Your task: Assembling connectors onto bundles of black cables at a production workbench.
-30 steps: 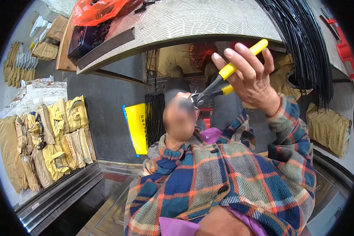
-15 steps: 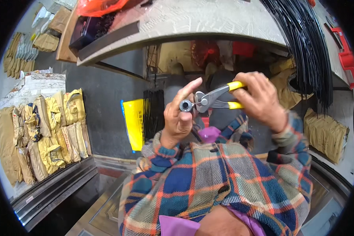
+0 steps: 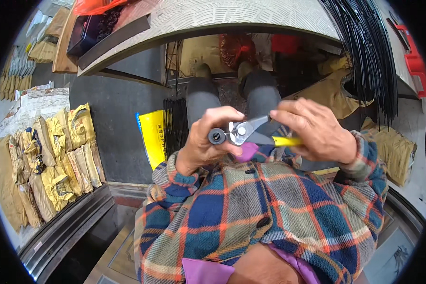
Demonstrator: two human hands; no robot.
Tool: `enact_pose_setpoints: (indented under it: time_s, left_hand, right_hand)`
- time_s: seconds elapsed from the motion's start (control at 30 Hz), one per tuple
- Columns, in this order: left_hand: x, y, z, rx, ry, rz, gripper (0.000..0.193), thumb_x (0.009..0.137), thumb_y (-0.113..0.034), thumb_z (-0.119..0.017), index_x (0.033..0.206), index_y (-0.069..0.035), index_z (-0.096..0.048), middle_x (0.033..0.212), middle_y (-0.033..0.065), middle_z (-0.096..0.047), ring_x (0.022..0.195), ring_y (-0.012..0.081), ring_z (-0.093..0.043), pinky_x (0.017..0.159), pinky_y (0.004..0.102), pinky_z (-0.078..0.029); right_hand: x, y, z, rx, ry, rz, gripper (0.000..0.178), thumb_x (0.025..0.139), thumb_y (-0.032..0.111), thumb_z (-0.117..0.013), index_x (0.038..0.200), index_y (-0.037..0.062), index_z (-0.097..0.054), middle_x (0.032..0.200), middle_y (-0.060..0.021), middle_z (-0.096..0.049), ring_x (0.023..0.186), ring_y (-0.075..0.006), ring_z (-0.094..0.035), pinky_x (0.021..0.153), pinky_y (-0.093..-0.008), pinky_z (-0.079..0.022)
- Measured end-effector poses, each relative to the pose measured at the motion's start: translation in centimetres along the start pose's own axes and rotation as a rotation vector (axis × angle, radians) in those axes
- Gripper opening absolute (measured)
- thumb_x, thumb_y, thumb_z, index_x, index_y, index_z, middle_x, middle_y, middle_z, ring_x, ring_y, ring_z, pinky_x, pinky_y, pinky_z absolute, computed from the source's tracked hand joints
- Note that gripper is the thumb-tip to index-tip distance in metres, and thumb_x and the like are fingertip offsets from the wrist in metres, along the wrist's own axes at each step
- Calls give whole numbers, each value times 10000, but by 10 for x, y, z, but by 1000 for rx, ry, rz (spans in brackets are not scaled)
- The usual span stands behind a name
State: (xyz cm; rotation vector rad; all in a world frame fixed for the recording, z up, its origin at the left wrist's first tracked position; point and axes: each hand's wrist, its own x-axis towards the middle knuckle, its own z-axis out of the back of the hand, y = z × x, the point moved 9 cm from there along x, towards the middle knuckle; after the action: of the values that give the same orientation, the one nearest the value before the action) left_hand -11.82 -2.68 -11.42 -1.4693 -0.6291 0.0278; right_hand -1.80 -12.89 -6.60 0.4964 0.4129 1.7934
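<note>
Under a pale patterned tabletop (image 3: pixel 251 16) along the frame's top, at centre the left hand (image 3: pixel 208 142) is pinching a short dark rubbery tube (image 3: pixel 217 136) while the right hand (image 3: pixel 317 132) is squeezing yellow-handled steel cutting pliers (image 3: pixel 255 135), best kept square to the tube, fingertips clear.

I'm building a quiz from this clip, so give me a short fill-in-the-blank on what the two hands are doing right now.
1. The right hand grips pliers with ____ handles.
2. The left hand pinches a small dark ____ piece at the plier tips.
3. The sleeves have a ____ pattern.

Missing words: yellow; round; plaid
</note>
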Motion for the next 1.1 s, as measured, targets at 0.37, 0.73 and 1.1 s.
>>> enact_pose_setpoints:
  time_s: [0.37, 0.73, 1.1]
  left_hand:
    - [8, -6, -4, 90, 93, -10, 657, 622, -440, -718, 1049, 30, -547, 991, 158, -598, 878, 225, -609, 749, 311, -476]
    - [6, 2, -2, -5, 125, 39, 604, 667, -437, -682, 1066, 0, -557, 988, 121, -599, 879, 206, -608, 743, 289, -473]
    - [4, 3, 7, 60, -160, -6, 614, 759, -476, -608, 1121, -5, -450, 914, 72, -566, 744, 115, -548, 655, 235, -439]
  right_hand:
    - [0, 18, 8, -406, -21, 47, 704, 584, 200, -743, 1186, 11, -431, 968, -156, -532, 783, -307, -542, 683, -371, -453]
    - [2, -5, 15, 208, 47, 93, 616, 737, 352, -695, 1215, 45, -459, 965, -164, -554, 754, -278, -596, 623, -344, -474]
    - [27, -12, 8, -309, -55, -14, 325, 616, 89, -621, 933, 39, -574, 1049, -133, -511, 882, -265, -531, 742, -376, -435]
